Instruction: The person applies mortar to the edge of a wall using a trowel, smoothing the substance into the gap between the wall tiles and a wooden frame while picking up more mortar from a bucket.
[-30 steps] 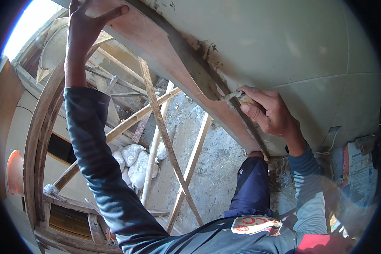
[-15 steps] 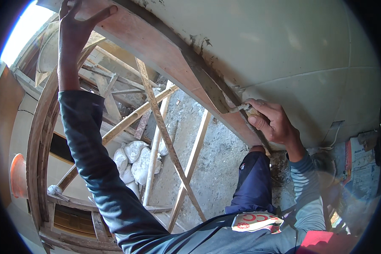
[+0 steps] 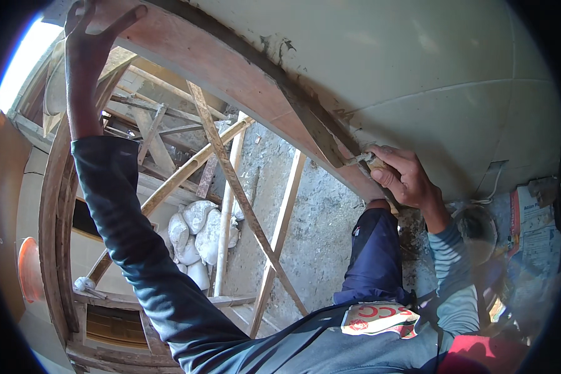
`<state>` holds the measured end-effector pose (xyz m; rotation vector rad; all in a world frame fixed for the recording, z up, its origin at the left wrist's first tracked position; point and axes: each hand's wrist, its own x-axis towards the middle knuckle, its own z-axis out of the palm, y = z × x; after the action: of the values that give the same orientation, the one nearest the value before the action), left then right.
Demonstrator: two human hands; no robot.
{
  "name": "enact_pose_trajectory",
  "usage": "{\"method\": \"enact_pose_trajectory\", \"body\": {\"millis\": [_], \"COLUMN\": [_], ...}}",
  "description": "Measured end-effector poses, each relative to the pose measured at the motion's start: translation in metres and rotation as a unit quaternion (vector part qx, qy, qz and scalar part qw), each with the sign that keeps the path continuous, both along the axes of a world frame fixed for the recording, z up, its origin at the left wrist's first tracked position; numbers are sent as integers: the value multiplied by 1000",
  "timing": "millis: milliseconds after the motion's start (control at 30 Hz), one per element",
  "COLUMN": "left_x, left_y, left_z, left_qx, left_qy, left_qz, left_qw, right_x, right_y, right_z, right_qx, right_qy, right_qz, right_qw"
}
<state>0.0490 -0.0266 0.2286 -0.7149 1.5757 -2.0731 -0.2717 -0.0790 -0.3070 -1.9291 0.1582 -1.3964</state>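
The left hand is spread against the long pinkish board, thumb well apart; the right hand is closed around the trowel, whose blade lies along the board's edge near the tiled wall.

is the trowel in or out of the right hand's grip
In: the right hand is closed around the handle of the trowel, its blade extending out beyond.
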Motion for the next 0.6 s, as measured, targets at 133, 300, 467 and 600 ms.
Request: {"method": "enact_pose_trajectory", "body": {"millis": [133, 300, 467, 600], "left_x": [-8, -6, -6, -2], "left_y": [-2, -5, -4, 0], "left_z": [9, 3, 2, -2], "left_qx": [8, 34, 41, 57], "left_qy": [-58, -27, -33, 67], "left_qz": [16, -8, -19, 4], "left_qw": [998, 999, 998, 996], "right_x": [-11, -4, -4, -25], "right_y": [0, -12, -3, 12], "right_z": [-14, -24, -45, -53], "right_qx": [54, 70, 38, 101], "right_qy": [-26, 40, 11, 11], "right_qz": [9, -25, 17, 37], "right_qw": [998, 996, 999, 994]}}
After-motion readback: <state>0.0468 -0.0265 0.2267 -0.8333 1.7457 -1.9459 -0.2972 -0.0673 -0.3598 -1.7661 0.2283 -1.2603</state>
